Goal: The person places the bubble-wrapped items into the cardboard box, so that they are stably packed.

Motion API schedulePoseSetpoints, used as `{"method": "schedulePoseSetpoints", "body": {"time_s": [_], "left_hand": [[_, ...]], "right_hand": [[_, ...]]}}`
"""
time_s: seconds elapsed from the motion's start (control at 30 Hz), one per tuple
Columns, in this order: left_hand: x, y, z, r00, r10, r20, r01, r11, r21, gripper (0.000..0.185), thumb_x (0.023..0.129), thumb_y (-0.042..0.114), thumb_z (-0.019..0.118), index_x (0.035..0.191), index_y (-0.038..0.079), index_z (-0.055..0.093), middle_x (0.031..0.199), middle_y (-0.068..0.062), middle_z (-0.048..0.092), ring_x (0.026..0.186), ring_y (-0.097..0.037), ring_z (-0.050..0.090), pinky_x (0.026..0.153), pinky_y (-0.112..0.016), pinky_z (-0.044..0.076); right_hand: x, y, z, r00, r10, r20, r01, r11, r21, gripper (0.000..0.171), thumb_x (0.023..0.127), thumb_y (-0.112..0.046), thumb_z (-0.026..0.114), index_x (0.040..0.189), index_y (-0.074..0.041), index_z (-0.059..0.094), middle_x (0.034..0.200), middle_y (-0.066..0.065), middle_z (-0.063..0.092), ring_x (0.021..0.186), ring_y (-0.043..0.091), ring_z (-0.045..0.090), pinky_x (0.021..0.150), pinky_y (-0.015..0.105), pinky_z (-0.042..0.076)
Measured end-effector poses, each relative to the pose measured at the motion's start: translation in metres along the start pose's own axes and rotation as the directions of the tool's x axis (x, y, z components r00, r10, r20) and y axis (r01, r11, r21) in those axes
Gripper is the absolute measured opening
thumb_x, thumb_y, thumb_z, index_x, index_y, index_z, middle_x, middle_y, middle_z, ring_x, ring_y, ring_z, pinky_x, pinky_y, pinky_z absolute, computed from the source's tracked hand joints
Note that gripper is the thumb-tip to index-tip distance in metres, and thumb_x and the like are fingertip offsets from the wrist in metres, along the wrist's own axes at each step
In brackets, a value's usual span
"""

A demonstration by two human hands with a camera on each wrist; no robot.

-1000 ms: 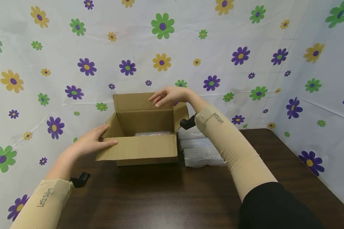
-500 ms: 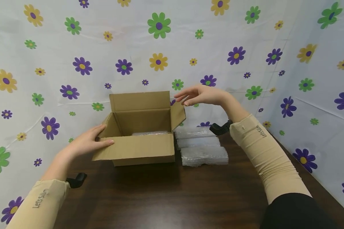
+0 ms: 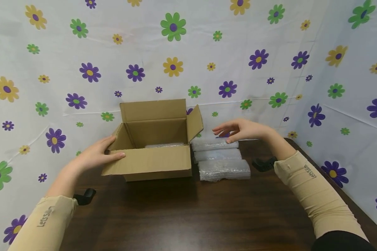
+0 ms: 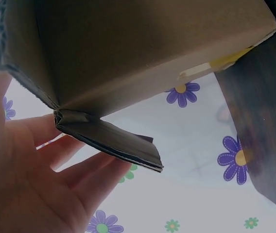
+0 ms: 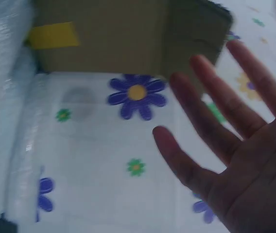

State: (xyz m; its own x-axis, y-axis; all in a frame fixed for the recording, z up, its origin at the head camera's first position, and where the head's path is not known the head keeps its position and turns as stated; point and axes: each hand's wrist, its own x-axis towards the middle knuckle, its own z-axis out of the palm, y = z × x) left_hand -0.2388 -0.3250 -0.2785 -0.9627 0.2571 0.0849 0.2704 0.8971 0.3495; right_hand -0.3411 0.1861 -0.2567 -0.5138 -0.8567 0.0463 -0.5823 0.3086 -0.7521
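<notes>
An open cardboard box (image 3: pixel 154 162) stands on the dark table, flaps spread, with one bubble-wrap packet (image 3: pixel 164 145) inside. My left hand (image 3: pixel 95 156) holds its front-left corner, thumb on the front flap and fingers under the side flap (image 4: pixel 113 141). Three bubble-wrap packets (image 3: pixel 223 169) lie in a row just right of the box. My right hand (image 3: pixel 237 130) hovers, fingers spread and empty, over the rearmost packet (image 3: pixel 211 144). The right wrist view shows that hand's fingers (image 5: pixel 211 116) beside the box wall (image 5: pixel 118 39).
The dark wooden table (image 3: pixel 188 216) stretches toward me. A floral sheet (image 3: pixel 270 42) hangs close behind the box and along the right side. The table's right edge (image 3: pixel 339 184) runs near my right forearm.
My right hand has moved from over the box's back flap to the right and down, to just above the packets. My left hand and the box have stayed put.
</notes>
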Motion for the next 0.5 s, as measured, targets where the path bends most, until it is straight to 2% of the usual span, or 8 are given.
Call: {"method": "schedulePoseSetpoints", "body": {"time_s": [0.2,0.37,0.5], "left_hand": [[-0.003,0.0,0.0,1.0,-0.006,0.0,0.006,1.0,0.014,0.094,0.09,0.051,0.063,0.148,-0.011,0.023,0.15,-0.036,0.022,0.137,-0.053,0.019,0.109,-0.064,0.02],[-0.002,0.002,0.0,1.0,-0.014,-0.002,0.014,1.0,0.015,0.095,0.09,0.053,0.063,0.149,-0.01,0.022,0.151,-0.035,0.022,0.138,-0.052,0.019,0.109,-0.064,0.02],[0.0,0.003,0.001,1.0,-0.013,-0.001,0.013,1.0,0.012,0.095,0.09,0.052,0.063,0.149,-0.01,0.022,0.151,-0.035,0.021,0.138,-0.052,0.019,0.109,-0.064,0.019]], "right_hand": [[0.0,0.022,0.023,0.999,-0.031,0.019,0.032,0.998,-0.059,0.062,0.088,-0.025,0.073,0.142,-0.006,0.049,0.14,0.012,0.053,0.124,0.029,0.052,0.105,0.059,0.035],[-0.005,0.041,0.041,0.999,0.013,-0.051,-0.02,0.99,-0.139,0.067,0.082,-0.031,0.078,0.141,-0.012,0.052,0.138,0.008,0.055,0.123,0.035,0.051,0.102,0.064,0.034],[-0.009,0.061,0.054,0.992,0.042,-0.119,-0.061,0.984,-0.166,0.07,0.078,-0.026,0.082,0.14,-0.012,0.053,0.139,0.006,0.054,0.125,0.038,0.048,0.101,0.066,0.033]]}}
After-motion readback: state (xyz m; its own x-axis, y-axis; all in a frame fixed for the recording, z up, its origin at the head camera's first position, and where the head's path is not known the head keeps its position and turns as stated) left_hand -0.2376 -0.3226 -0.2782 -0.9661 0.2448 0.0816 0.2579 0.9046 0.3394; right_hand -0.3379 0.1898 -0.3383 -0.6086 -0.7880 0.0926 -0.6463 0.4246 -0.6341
